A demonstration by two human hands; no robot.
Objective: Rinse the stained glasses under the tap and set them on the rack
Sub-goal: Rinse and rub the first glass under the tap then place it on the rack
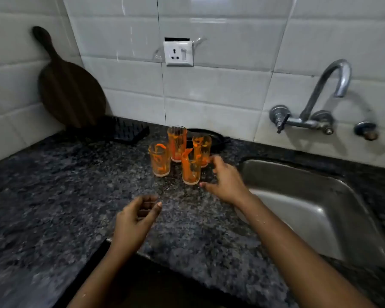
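Several glasses smeared with orange stand upright in a cluster on the dark granite counter (65, 196). The nearest glass (191, 166) is at the front right, another (160, 159) at the left, a tall one (176, 143) behind. My right hand (225, 180) hovers just right of the nearest glass, fingers spread around it, not clearly touching. My left hand (135, 221) hangs lower over the counter, fingers loosely curled and empty. The tap (333, 85) juts from the tiled wall above the steel sink (320, 210) on the right. A black rack (126, 131) lies at the back left.
A round dark wooden board (69, 85) leans on the wall in the left corner, behind the rack. A black pan (209, 138) lies behind the glasses. A white wall socket (178, 54) is above them. The counter's front edge runs below my forearms.
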